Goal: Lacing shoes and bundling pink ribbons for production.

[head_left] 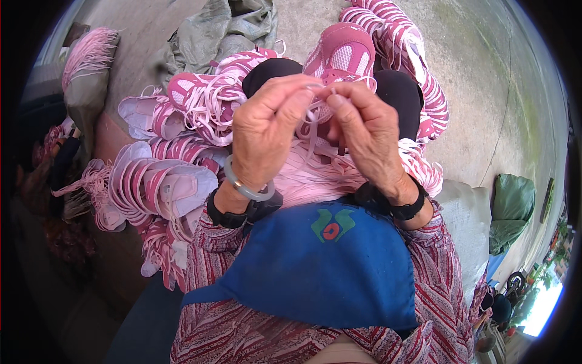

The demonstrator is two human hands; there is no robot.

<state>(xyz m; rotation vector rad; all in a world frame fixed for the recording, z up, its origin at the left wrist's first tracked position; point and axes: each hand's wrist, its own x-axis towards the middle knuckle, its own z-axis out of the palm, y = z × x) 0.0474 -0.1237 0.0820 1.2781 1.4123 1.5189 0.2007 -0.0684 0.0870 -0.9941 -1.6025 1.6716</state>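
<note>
My left hand (267,130) and my right hand (368,130) are raised close together over my lap, thumbs and forefingers pinched. Between their fingertips runs a pale pink shoelace (315,85). Just beyond them, between my knees, sits a dark pink sneaker upper (347,51) with a light mesh toe facing away. Lace loops hang from the upper below my fingers, and its rear part is partly hidden by my hands. A thick bundle of loose pink laces (312,173) lies across my lap, over the blue apron (327,267).
Laced pink sneaker uppers (203,103) pile up at my left, beside stacked uppers (160,182). Another row of uppers (403,42) curves past my right knee. A grey-green sack (221,33) lies ahead on the concrete floor. More laces (91,54) hang at far left.
</note>
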